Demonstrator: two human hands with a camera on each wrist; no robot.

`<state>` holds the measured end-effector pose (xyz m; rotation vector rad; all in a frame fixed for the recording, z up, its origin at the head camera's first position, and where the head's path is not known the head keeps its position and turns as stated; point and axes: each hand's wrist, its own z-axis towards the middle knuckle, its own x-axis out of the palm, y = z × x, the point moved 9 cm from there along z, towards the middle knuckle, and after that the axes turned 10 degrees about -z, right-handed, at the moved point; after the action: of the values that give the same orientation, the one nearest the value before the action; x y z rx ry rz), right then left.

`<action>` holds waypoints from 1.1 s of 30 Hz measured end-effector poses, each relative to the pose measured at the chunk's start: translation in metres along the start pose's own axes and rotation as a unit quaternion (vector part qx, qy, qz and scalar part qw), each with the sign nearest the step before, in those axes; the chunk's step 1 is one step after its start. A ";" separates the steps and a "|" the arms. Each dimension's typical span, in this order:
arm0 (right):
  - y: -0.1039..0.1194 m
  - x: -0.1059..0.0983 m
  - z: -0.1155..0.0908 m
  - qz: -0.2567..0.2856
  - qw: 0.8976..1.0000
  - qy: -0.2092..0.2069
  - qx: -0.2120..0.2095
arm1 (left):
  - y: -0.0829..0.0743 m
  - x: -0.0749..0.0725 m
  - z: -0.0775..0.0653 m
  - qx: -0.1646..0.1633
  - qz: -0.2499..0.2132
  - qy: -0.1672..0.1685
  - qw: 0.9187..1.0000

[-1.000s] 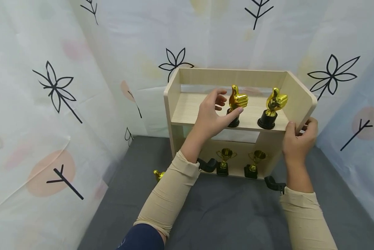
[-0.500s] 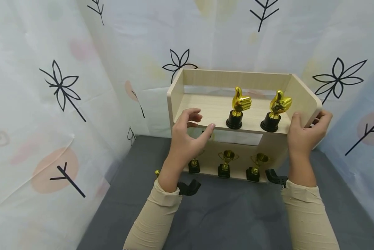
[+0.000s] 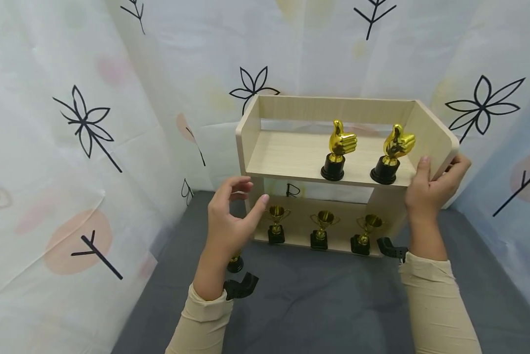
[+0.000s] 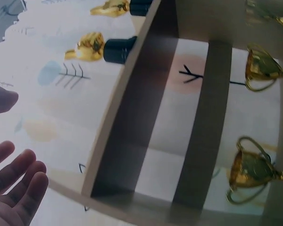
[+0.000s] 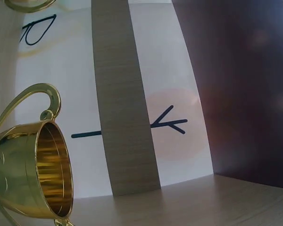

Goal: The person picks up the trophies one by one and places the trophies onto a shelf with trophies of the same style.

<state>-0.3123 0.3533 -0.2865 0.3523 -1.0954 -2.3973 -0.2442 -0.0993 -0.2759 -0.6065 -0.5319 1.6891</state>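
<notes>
My left hand hovers left of the wooden shelf, its fingers loosely bent and holding nothing; the left wrist view also shows its fingertips apart from the shelf. At the shelf's right side panel, my right hand grips the edge, thumb inside and fingers around the outside. Two gold thumbs-up trophies, a middle one and a right one, stand upright on the upper board. Behind my left wrist, another trophy with a round black base is mostly hidden.
Three gold cup trophies stand on the lower board: left, middle and right. The right wrist view has a gold cup close up. Grey cloth lies under the shelf, and patterned white fabric hangs around.
My left hand has moved left and down, away from the middle thumbs-up trophy, uncovering the left cup trophy. My right hand keeps its grip on the side panel, slightly higher.
</notes>
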 end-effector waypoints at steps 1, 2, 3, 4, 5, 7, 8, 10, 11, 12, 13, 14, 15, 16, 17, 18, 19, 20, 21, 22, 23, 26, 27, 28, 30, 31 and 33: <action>-0.001 0.000 0.000 0.005 1.000 -0.002 -0.001 | 0.003 -0.004 -0.002 -0.001 0.005 -0.003 1.000; -0.002 0.001 -0.001 0.010 1.000 -0.001 -0.003 | 0.005 -0.008 -0.005 -0.002 0.010 -0.006 1.000; -0.003 0.003 -0.001 0.011 1.000 0.003 -0.003 | 0.007 -0.012 -0.007 -0.003 0.016 -0.009 1.000; -0.003 0.005 -0.001 0.011 1.000 0.009 -0.005 | 0.008 -0.014 -0.008 -0.003 0.020 -0.011 1.000; -0.003 0.006 -0.001 0.012 1.000 0.015 -0.002 | 0.009 -0.017 -0.010 -0.004 0.024 -0.014 1.000; -0.002 0.010 -0.002 0.012 1.000 0.027 0.003 | 0.011 -0.022 -0.014 -0.011 0.033 -0.019 0.999; -0.001 0.011 -0.003 0.013 0.999 0.032 0.004 | 0.013 -0.024 -0.016 -0.014 0.037 -0.021 0.999; 0.001 0.010 -0.006 0.019 0.999 0.029 0.008 | 0.016 -0.027 -0.020 -0.022 0.043 -0.022 0.999; 0.003 0.009 -0.007 0.023 0.999 0.025 0.010 | 0.019 -0.027 -0.023 -0.027 0.046 -0.022 0.998; 0.005 0.008 -0.007 0.025 0.999 0.019 0.010 | 0.021 -0.028 -0.025 -0.031 0.049 -0.021 0.998; 0.006 0.006 -0.008 0.027 0.999 0.014 0.012 | 0.023 -0.027 -0.027 -0.035 0.051 -0.019 0.998; 0.008 0.005 -0.009 0.029 0.999 0.008 0.012 | 0.025 -0.027 -0.029 -0.040 0.054 -0.016 0.998; 0.010 0.003 -0.010 0.028 1.000 0.002 0.012 | 0.027 -0.027 -0.031 -0.045 0.057 -0.014 0.997; 0.011 0.002 -0.010 0.026 1.000 -0.001 0.011 | 0.029 -0.026 -0.032 -0.050 0.059 -0.011 0.997; 0.012 0.000 -0.011 0.024 1.000 -0.005 0.010 | 0.032 -0.026 -0.034 -0.055 0.061 -0.008 0.997; 0.012 -0.001 -0.011 0.023 1.000 -0.009 0.009 | 0.034 -0.025 -0.036 -0.058 0.064 -0.006 0.996; 0.012 -0.001 -0.011 0.023 1.000 -0.014 0.005 | 0.036 -0.026 -0.038 -0.062 0.068 -0.003 0.996; 0.011 -0.001 -0.012 0.022 1.000 -0.019 0.004 | 0.038 -0.027 -0.039 -0.065 0.072 -0.001 0.995; 0.010 -0.001 -0.012 0.022 0.999 -0.025 0.002 | 0.039 -0.028 -0.042 -0.066 0.075 -0.001 0.995; 0.009 -0.001 -0.012 0.021 0.999 -0.029 -0.001 | 0.041 -0.029 -0.044 -0.067 0.077 -0.001 0.995; 0.007 -0.002 -0.012 0.020 0.999 -0.035 -0.004 | 0.042 -0.030 -0.046 -0.067 0.081 -0.002 0.995; 0.003 -0.003 -0.012 0.019 0.998 -0.052 -0.005 | 0.046 -0.033 -0.051 -0.065 0.087 -0.008 0.994; 0.002 -0.003 -0.012 0.018 0.998 -0.054 -0.006 | 0.048 -0.035 -0.053 -0.065 0.089 -0.010 0.994; 0.001 -0.003 -0.012 0.017 0.998 -0.056 -0.005 | 0.049 -0.036 -0.054 -0.067 0.090 -0.012 0.994; 0.001 -0.004 -0.012 0.016 0.998 -0.059 -0.003 | 0.053 -0.039 -0.058 -0.071 0.092 -0.017 0.993; 0.001 -0.004 -0.013 0.017 0.998 -0.059 -0.004 | 0.054 -0.040 -0.060 -0.073 0.091 -0.019 0.993; 0.003 -0.003 -0.013 0.021 0.998 -0.055 -0.005 | 0.057 -0.043 -0.063 -0.079 0.092 -0.024 0.992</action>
<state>-0.3030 0.3451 -0.2927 0.1938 -1.1259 -2.4097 -0.2387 -0.1511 -0.3558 -0.7486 -0.6657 1.8516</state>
